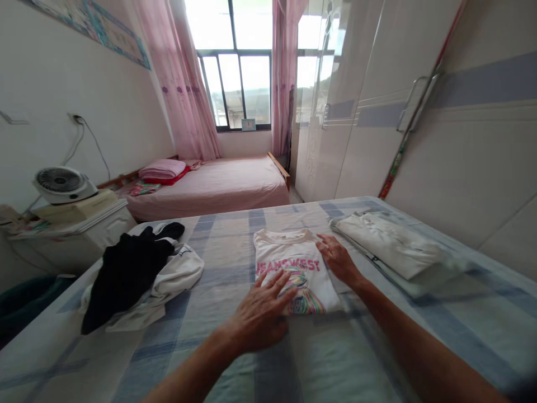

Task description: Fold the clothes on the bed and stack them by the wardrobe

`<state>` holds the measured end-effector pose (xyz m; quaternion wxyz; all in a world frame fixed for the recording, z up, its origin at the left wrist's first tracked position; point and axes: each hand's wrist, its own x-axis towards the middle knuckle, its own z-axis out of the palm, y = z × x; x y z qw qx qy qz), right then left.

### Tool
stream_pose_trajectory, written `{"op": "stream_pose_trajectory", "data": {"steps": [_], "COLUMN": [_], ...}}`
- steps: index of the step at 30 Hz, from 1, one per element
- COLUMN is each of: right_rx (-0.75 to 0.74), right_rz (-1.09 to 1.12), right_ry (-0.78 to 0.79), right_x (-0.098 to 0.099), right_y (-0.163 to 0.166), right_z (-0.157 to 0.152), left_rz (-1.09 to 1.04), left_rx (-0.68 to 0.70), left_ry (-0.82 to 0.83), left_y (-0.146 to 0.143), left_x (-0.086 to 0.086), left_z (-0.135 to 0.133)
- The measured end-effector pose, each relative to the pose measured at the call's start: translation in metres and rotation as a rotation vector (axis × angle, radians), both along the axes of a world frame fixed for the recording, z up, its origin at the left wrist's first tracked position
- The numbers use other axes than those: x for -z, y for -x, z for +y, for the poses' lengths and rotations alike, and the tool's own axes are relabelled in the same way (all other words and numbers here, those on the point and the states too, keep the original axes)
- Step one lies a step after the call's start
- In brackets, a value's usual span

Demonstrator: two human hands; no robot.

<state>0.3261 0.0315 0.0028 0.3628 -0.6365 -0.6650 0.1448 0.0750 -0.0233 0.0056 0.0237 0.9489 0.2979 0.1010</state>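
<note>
Left fingers [280, 282] across folded T-shirt [309, 278], right fingers [330, 246] seemingly touching edge

The single head-worn view looks forward and down across the plaid bedsheet [226, 252], with the left hand [268, 308] and right hand [337, 262] close by and the window [255, 84] farthest, at top centre.

Shirt [289, 254] on sheet [222, 263], approx. ctr.; my L hand [266, 308] over its lower L part, my R hand [338, 262] at its R edge. Clothes heap [134, 268], L; garment stack [390, 243], R. Behind: bed [235, 182], w/ window [235, 84] beyond. Wardrobe [348, 140], R; fan [62, 183] atop box [81, 207], far L.
</note>
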Motion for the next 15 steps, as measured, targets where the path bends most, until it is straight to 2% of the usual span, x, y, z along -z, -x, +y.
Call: {"op": "stream_pose_trajectory", "data": {"steps": [3, 5, 8, 10, 12, 13, 15], "right_rx": [0.018, -0.064, -0.255, -0.319, -0.292, -0.245, -0.139], "right_rz": [0.166, 0.262, 0.427, 0.737, 1.133, 1.29, 1.436], "right_ry": [0.095, 0.252, 0.547, 0.692, 0.71, 0.664, 0.508], "right_x": [-0.021, -0.025, -0.015, -0.005, 0.004, 0.008, 0.013], "right_y": [0.007, 0.017, 0.038, 0.055, 0.072, 0.08, 0.095], "right_z": [-0.041, -0.076, -0.124, -0.142, -0.145, -0.142, -0.13], "left_rz": [0.009, -0.003, -0.062, -0.124, -0.187, -0.216, -0.254], "left_rx": [-0.012, -0.04, -0.121, -0.184, -0.221, -0.23, -0.23], "left_ry": [-0.091, -0.122, -0.105, -0.085, -0.08, -0.083, -0.09], "left_y": [0.003, 0.003, 0.004, 0.006, 0.008, 0.009, 0.01], "left_x": [0.012, 0.018, 0.021, 0.022, 0.023, 0.024, 0.026], "left_z": [-0.015, -0.012, -0.004, 0.0, 0.001, 0.001, 0.001]}}
